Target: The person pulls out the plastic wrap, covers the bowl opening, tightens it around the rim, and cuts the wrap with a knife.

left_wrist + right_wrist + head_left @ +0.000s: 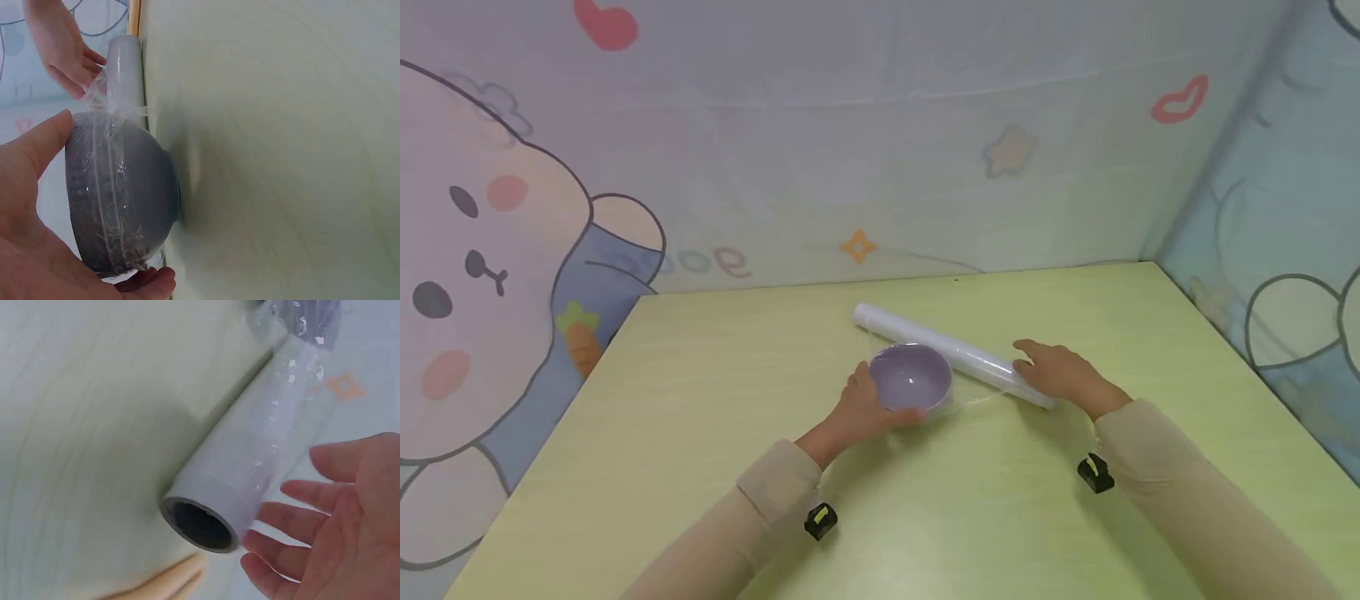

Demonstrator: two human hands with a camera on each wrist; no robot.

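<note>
My left hand [859,410] holds a purple bowl [912,379] by its side, thumb at the near rim and fingers round the far side. Clear plastic wrap [115,181] clings in creases round the bowl's outside in the left wrist view. A strip of it runs from the bowl to a white roll of plastic wrap [973,360], lying slantwise just behind the bowl. Over the roll's right end hovers my right hand [1063,375], fingers loosely spread and holding nothing. The roll's hollow core [199,525] shows in the right wrist view, close to the fingertips.
The pale yellow-green table [715,400] reaches back to a cloth wall [925,183] printed with cartoon figures. A second printed cloth [1285,217] stands along the right side. Black wrist cameras [822,521] hang below both sleeves.
</note>
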